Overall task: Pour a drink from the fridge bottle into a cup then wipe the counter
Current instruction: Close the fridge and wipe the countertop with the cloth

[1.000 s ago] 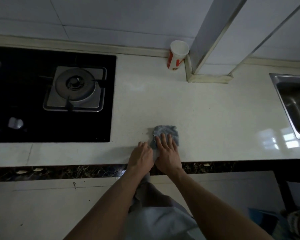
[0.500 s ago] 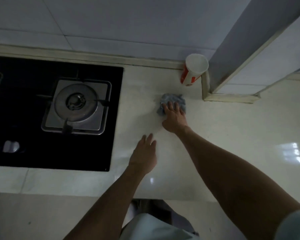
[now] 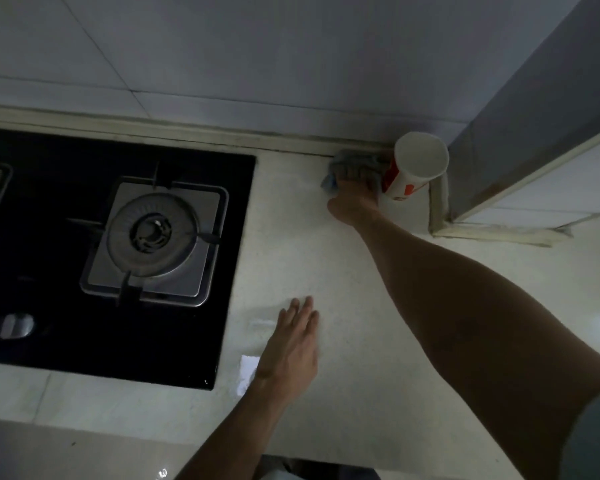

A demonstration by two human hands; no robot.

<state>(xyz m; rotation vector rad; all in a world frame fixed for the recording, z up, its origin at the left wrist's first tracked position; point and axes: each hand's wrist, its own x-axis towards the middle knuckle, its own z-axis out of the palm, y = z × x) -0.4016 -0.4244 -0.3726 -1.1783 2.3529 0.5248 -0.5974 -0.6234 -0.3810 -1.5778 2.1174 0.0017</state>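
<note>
Wiping is under way, I judge; no bottle is in sight, so I cannot confirm the pour. Far left of the cup: stove (image 3: 153, 237). Left of the cup, nearer the front edge: left hand (image 3: 291, 344), fingers straight, flat on the counter (image 3: 291, 237), holding nothing. Just left of the cup, at the back wall: cloth (image 3: 352, 161) pressed down by the right hand (image 3: 355, 192), fingers laid over it. Cup (image 3: 418, 164) upright, inside white; I cannot make out any drink.

Dim, bluish light. Back wall (image 3: 222, 46) of large pale tiles with thin grout lines; cream sealing strip (image 3: 153, 123) along its foot. Boxed tiled column (image 3: 534, 98) juts forward at right, metal-edged. At left, black glass gas hob (image 3: 49, 348), steel burner (image 3: 152, 233), silver knob (image 3: 14, 325) near the front.
</note>
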